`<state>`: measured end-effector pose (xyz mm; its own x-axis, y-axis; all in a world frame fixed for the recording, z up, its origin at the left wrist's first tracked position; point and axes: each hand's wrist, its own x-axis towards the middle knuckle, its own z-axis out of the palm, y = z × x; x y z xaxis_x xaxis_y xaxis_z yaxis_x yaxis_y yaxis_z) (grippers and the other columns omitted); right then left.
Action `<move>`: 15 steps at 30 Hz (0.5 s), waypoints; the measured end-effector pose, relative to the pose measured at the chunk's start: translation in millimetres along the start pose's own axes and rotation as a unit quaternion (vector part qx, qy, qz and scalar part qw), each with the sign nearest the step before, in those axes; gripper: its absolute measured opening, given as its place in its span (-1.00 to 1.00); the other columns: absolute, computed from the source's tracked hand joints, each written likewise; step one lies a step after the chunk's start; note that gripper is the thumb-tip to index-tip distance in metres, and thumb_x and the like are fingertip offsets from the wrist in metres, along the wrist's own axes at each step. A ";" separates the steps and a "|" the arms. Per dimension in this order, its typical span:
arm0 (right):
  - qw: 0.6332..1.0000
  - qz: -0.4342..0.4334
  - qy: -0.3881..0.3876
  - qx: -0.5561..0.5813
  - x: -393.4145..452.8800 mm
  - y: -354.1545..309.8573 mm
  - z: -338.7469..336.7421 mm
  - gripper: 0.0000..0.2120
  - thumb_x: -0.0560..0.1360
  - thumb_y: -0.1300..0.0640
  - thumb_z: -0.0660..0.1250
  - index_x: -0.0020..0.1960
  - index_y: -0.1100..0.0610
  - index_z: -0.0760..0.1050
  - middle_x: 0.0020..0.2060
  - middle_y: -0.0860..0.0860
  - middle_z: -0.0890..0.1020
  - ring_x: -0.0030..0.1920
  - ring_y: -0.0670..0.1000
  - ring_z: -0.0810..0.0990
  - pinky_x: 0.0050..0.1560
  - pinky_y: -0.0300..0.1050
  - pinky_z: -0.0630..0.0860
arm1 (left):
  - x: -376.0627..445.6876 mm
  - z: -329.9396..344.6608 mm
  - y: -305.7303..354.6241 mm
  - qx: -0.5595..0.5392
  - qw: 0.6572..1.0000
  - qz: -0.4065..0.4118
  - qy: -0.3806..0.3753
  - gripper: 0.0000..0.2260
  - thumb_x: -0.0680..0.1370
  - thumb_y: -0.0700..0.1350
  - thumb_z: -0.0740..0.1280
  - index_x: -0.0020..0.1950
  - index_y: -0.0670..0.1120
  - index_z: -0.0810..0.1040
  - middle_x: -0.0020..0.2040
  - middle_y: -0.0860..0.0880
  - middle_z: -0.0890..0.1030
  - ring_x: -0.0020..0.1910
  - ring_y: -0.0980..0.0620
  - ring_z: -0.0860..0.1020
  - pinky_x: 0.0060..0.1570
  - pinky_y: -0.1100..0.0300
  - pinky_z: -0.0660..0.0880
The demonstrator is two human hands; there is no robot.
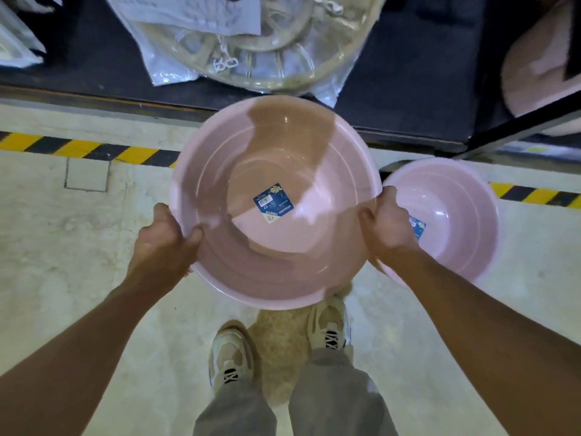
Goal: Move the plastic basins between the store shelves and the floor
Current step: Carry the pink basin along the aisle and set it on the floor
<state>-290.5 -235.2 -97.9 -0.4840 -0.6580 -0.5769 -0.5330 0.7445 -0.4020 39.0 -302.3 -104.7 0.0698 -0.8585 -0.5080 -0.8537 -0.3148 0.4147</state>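
Left hand (162, 243) and right hand (388, 226) clasp opposite rims of a round, glossy pink plastic basin (273, 171) above the pale floor (63, 247).

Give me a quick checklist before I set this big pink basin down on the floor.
1. Grip: left hand and right hand both clasp the rim of the large pink plastic basin: ok.
2. Basin empty, only a blue label inside: ok.
3. Floor to the left bare: ok.
4. Smaller pink plastic basin sits close on the right, under the right hand: not ok there.
5. Floor directly under the held basin: cannot tell.
6. Beige sneakers close below the basin: not ok.
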 end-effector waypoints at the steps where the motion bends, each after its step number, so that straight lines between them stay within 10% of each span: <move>1: 1.000 0.001 0.010 0.007 -4.6 1.6 -15.0 -0.83 0.58 0.08 0.16 0.11 0.10 0.22 -0.10 0.15 0.53 -0.12 0.24 0.56 -0.09 0.11 0.54 | -3.9 -7.0 14.8 0.003 1.000 0.017 -0.001 -0.65 0.53 0.11 0.38 -0.06 -0.11 0.31 -0.33 -0.11 0.58 -0.60 -0.04 0.59 -0.57 0.09 0.55; 15: 0.969 0.159 0.171 0.077 -64.8 172.2 -174.8 -0.84 0.55 0.10 0.22 0.04 0.09 0.26 -0.15 0.11 0.48 -0.19 0.19 0.44 -0.22 -0.05 0.33 | -51.8 78.0 239.9 0.084 0.964 0.224 -0.114 -0.70 0.52 0.02 0.37 -0.03 -0.16 0.33 -0.22 -0.23 0.61 -0.36 -0.23 0.63 -0.41 -0.01 0.57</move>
<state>-472.3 -84.0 -5.4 -0.8226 -0.3720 -0.4300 -0.2226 0.9066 -0.3586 -209.8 -301.8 -37.8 -0.4244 -0.7760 -0.4665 -0.8449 0.1542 0.5122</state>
